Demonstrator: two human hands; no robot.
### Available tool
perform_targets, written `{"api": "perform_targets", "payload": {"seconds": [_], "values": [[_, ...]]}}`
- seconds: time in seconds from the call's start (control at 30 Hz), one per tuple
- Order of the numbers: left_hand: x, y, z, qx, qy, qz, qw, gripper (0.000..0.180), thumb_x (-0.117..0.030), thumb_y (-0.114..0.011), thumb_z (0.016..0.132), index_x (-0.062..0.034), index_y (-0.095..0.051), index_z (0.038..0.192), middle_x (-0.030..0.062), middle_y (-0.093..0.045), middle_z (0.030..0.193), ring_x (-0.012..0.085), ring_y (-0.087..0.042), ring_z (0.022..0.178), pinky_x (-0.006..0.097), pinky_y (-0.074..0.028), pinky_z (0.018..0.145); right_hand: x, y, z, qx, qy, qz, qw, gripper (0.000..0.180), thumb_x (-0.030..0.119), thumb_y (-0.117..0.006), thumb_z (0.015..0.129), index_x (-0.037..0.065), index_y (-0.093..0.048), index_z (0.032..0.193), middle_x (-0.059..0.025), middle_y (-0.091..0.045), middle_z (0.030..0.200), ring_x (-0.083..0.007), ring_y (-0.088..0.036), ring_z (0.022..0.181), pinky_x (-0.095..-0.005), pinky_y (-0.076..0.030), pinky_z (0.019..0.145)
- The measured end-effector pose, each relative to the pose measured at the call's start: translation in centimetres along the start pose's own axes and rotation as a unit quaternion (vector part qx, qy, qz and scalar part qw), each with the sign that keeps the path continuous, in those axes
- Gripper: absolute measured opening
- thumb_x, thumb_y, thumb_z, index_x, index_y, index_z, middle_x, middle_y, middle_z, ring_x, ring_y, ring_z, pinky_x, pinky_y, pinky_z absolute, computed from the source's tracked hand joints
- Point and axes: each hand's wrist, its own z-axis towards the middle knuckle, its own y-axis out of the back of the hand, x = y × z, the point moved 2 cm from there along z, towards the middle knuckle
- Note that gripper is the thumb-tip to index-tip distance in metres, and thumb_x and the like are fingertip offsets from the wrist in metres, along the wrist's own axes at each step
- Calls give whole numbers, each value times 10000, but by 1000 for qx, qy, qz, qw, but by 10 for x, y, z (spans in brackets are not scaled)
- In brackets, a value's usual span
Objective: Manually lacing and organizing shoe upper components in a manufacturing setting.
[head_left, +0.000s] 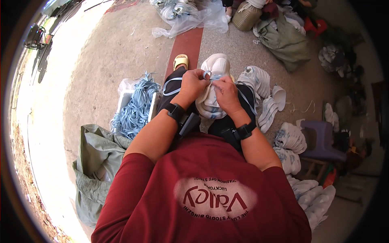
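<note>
A white sneaker [215, 63] rests between my knees with its toe pointing away from me. A light blue shoelace [172, 80] runs through its upper, and its loose ends hang out to both sides over my dark trousers. My left hand [193, 84] is closed in a pinch on the lace at the left edge of the shoe's opening, where a small loop stands up. Close by on the right, my right hand [227, 94] bends its fingers over the lacing and pinches the lace; its fingertips are partly hidden.
To my left stands a white box [125, 99] heaped with blue laces [137, 107], behind a grey-green sack [95, 162]. Stacked white shoe uppers [257, 81] lie on my right, near a purple plastic stool [322, 141]. Bags and other people are at the far right.
</note>
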Motion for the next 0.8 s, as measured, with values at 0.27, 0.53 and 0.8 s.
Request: {"api": "perform_targets", "payload": {"seconds": [0.27, 0.53, 0.8], "values": [[-24, -5, -22, -42, -210, 328, 920, 167, -152, -638, 738, 8, -624, 782, 130, -618, 660, 284, -604, 610, 356, -481, 597, -2, -1, 0, 14, -29, 2, 999, 177, 36, -560, 749, 55, -677, 882, -135, -569, 842, -296, -567, 821, -365, -460, 731], [-17, -4, -18, -18, -92, 289, 953, 177, -129, -566, 715, 26, -632, 772, 217, -621, 740, 347, -618, 742, 409, -487, 695, 15, -16, 8, -2, 29, -161, 987, 55, 82, -585, 695, 59, -632, 712, -133, -550, 774, -289, -535, 776, -394, -421, 686], [5, 3, -14, 28, -49, 95, 994, 161, -97, -565, 724, 49, -620, 767, 199, -615, 687, 255, -616, 647, 338, -473, 616, 26, -6, 2, -4, 116, -198, 973, 48, 94, -576, 674, 63, -612, 678, -113, -532, 731, -283, -508, 730, -390, -395, 672]]}}
